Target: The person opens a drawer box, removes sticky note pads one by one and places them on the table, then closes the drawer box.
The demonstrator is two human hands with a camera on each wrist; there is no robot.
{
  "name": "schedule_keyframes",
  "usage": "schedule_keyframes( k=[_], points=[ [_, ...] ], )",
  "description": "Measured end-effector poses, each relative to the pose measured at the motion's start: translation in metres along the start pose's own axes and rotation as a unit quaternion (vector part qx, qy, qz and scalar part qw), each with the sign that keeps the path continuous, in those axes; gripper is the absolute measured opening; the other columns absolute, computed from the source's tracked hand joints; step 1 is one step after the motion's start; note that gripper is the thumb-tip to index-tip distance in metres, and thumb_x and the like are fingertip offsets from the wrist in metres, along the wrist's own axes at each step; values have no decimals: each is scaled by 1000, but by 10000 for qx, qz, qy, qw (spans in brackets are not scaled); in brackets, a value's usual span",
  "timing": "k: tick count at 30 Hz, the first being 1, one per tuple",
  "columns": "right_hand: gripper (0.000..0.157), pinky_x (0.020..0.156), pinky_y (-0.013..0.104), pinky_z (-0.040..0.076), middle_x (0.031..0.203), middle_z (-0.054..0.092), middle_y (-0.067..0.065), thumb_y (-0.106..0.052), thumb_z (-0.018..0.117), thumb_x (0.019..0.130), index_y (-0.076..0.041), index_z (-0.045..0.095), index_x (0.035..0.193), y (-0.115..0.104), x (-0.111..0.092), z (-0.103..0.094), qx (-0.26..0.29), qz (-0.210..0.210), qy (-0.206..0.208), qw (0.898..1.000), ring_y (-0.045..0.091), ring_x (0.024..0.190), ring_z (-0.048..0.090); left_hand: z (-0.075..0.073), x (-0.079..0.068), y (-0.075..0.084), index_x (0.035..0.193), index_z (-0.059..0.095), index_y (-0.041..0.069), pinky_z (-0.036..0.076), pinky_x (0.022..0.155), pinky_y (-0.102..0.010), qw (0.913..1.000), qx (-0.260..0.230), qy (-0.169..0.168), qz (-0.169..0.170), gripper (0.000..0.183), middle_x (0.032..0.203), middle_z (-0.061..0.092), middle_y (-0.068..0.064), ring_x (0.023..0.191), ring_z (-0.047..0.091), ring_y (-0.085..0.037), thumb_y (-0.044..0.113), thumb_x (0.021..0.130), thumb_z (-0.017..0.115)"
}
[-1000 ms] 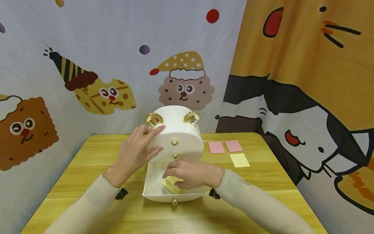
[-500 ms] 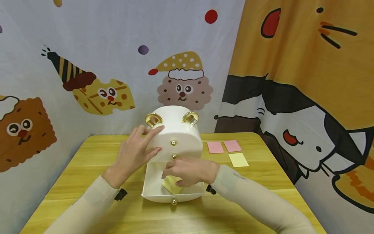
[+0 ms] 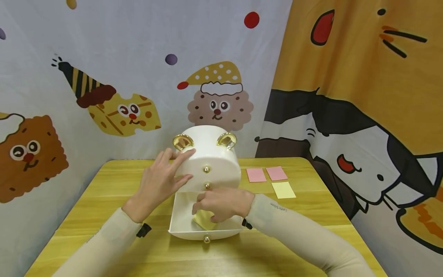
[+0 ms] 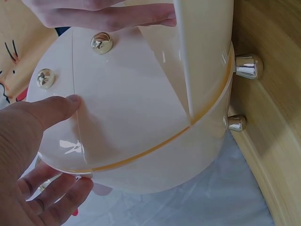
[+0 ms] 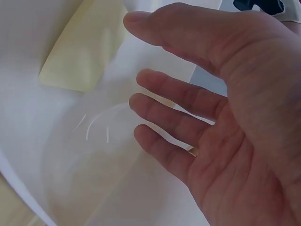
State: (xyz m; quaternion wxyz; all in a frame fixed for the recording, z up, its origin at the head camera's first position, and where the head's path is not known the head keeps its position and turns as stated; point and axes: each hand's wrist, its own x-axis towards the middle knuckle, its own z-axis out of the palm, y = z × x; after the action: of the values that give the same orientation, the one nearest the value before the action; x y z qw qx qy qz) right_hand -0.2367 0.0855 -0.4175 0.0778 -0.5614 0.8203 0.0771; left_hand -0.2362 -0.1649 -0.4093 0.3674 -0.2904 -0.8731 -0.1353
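Observation:
A white rounded drawer box with gold ears and gold knobs stands on the table, its bottom drawer pulled out. My left hand holds the box at its left side, the thumb against the front and the other fingers around the edge. Inside the drawer lies a yellow sticky note. Over it hovers my right hand, with loosely bent fingers. In the right wrist view the thumb tip overlaps the edge of the note; the index finger is hidden behind the thumb.
To the right of the box, two pink sticky notes and a pale yellow sticky note lie on the wooden table. A cartoon-print cloth hangs right behind the table.
My right wrist and sleeve have shifted slightly left, the hand staying over the yellow note in the drawer. The left hand and the box keep their places.

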Motion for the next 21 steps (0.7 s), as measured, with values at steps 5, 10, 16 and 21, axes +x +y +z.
schedule_keyframes(
  k=[5,10,16,21],
  points=[
    [61,102,23,64,145,79,-6,-19,97,95,-31,77,152,1,2,1,-22,-87,-59,9999,9,124,77,0,1,0,168,63,29,39,49,-22,10000,-26,11,-4,90,113,63,-12,96,64,-29,34,89,106],
    [62,103,23,64,141,80,-7,-21,99,94,-32,77,151,0,5,3,-131,-159,-145,9997,8,122,77,-1,0,1,168,63,29,38,49,-21,10000,-37,-24,-17,90,112,62,-11,94,63,-27,35,89,106],
    [63,104,24,65,141,80,-8,-23,100,93,-32,77,151,2,10,4,-262,-188,-242,9992,8,123,78,-1,1,0,168,62,29,39,49,-21,10000,-34,-26,-17,90,113,62,-12,94,64,-28,35,89,106],
    [63,103,24,65,142,79,-8,-24,100,94,-33,76,151,2,13,4,-276,-169,-322,9990,8,124,77,-1,1,0,168,63,29,39,49,-22,10000,-52,-19,-24,90,113,62,-12,96,65,-29,35,90,105]
  ],
)
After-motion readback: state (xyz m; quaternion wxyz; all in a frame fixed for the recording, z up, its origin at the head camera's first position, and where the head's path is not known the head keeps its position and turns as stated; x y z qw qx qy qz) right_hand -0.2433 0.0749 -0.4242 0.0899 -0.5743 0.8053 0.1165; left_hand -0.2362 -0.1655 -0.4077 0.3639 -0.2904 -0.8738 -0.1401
